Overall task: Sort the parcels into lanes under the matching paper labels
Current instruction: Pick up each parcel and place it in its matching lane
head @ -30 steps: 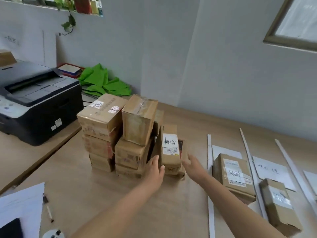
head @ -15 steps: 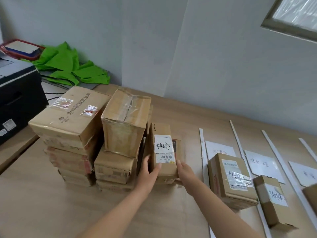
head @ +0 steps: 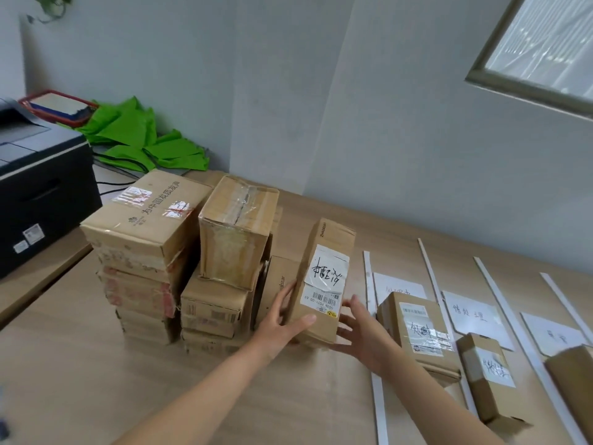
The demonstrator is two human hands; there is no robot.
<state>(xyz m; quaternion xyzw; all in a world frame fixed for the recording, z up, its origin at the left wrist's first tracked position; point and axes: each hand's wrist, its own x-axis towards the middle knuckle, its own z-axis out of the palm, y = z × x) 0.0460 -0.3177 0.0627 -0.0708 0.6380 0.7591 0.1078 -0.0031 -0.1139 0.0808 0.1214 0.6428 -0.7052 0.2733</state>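
One parcel between left hand; right hand

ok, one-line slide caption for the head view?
Left hand grips a labelled parcel beside the stack, right hand open alongside; other parcels lie in lanes by paper labels.

Office — printer, desk, parcels.

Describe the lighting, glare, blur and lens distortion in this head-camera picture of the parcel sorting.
Head view: soft, even light with faint shadows around the parcel stack; glare whitens the clear tape on the largest stacked box; wide-angle bending tilts the window frame; the held parcel in the left hand reads sharp; the bottom-left corner is smeared.
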